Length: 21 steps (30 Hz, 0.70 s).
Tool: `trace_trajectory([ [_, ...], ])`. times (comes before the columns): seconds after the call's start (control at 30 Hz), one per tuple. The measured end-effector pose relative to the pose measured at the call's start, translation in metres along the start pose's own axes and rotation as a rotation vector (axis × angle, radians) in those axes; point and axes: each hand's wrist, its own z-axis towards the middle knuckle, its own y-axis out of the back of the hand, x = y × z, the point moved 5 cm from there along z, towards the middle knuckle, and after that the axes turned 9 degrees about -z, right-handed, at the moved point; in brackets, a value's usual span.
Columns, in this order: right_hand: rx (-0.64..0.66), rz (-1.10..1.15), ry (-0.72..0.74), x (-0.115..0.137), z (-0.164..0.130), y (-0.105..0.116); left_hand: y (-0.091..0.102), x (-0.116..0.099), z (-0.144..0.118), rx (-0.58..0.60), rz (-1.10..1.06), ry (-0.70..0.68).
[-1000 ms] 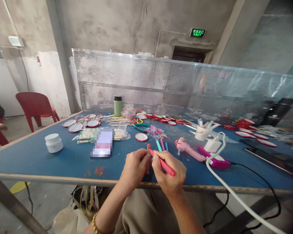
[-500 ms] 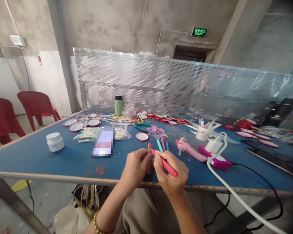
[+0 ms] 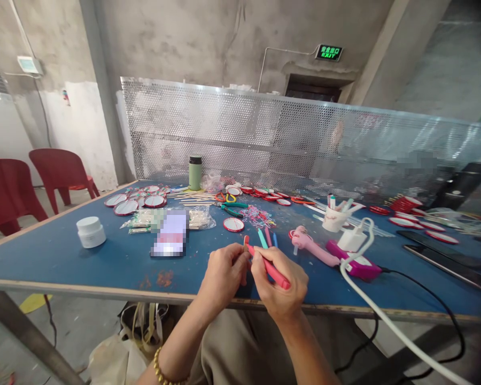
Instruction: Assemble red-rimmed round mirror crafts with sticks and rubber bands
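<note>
My right hand (image 3: 286,291) is closed around a red marker pen (image 3: 276,275), its tip end pointing up and left toward my other hand. Between the fingers of my left hand (image 3: 222,275) is a small, thin piece with a reddish-orange edge (image 3: 246,240), mostly hidden by the fingers. The marker's tip meets this piece or lies right beside it; I cannot tell which. Both hands are near the table's front edge. Just beyond them lie a teal marker (image 3: 262,239) and a blue marker (image 3: 274,240). A round red-rimmed disc (image 3: 233,224) rests farther back.
A blurred phone (image 3: 170,233) and a white jar (image 3: 91,232) are on the left. Green-handled pliers (image 3: 234,207) and tangled coloured bands (image 3: 257,216) lie behind. A pink glue gun (image 3: 315,247), a paper cup (image 3: 333,219) and a white cable (image 3: 379,305) are on the right.
Almost nothing differs. The marker and my right hand have shifted very slightly, and the camera view has moved a touch.
</note>
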Motion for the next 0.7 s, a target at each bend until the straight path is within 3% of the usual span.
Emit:
trace_trajectory([
  [0.53,0.020,0.019,0.023,0.0010,0.0000,-0.0015,-0.0005,0.0039,0.0009,-0.007,0.000,-0.004],
  [0.7,-0.037,0.029,0.049,0.0052,0.0001,0.0034,-0.0004,0.0004,0.0002,-0.008,-0.024,0.006],
])
